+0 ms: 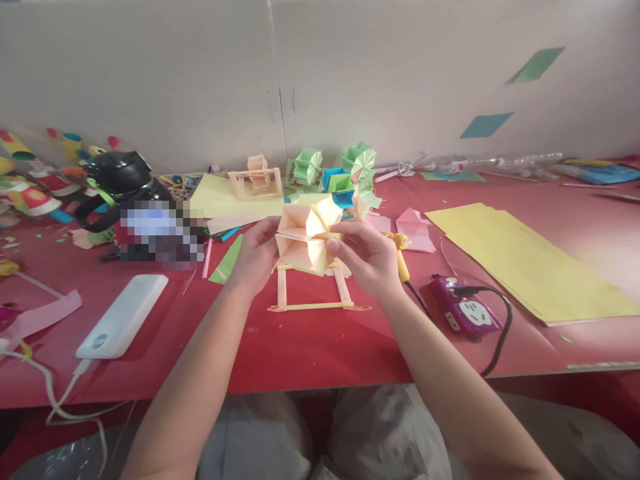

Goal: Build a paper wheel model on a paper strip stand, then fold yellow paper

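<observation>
A cream folded-paper wheel with several pleated pockets is held between my hands above the red table. My left hand grips its left side, with the fingertips partly hidden behind the paper. On the right, the thumb and fingers of my right hand pinch the wheel near its centre. Below the wheel lies a small frame made of pale paper sticks; its far part is hidden by the wheel. Just right of my right hand is a yellow hot glue gun.
A purple power strip and yellow paper sheets lie right. A white power bank with a cable lies left, near a black bag-like object. Finished-looking paper wheels, one peach and several green, stand at the back wall.
</observation>
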Tool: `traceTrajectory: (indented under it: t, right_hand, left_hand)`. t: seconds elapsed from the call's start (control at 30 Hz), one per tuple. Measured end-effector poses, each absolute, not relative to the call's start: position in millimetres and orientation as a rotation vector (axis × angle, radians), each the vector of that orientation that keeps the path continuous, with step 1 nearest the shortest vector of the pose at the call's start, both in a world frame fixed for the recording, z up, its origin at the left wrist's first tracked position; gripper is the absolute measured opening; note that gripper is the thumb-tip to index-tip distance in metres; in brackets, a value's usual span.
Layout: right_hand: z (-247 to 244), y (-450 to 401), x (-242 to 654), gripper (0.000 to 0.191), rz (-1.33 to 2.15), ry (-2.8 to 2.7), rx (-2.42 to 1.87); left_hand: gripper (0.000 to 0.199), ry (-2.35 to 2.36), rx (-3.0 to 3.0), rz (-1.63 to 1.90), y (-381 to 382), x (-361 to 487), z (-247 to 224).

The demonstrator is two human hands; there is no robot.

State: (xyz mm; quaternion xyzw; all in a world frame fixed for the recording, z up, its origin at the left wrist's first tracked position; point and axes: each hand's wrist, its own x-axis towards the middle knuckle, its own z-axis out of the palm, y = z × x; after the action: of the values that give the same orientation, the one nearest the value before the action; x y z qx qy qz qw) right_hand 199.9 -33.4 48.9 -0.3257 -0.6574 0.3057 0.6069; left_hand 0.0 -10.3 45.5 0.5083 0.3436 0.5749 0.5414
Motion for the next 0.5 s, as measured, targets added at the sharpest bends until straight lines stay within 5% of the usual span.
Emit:
traceTrajectory:
  t: [0.37,0.5]
  right_hand:
    - [56,-37,203,0.021,0.433,-1.535,-0.665]
    - [53,-37,203,0.038,0.574,-1.517,-0.765]
  left_hand:
    - [0.037,0.727,1.271,1.371,-9,-5,48]
    - [0.031,0.758,1.241,1.405,-7,-6,40]
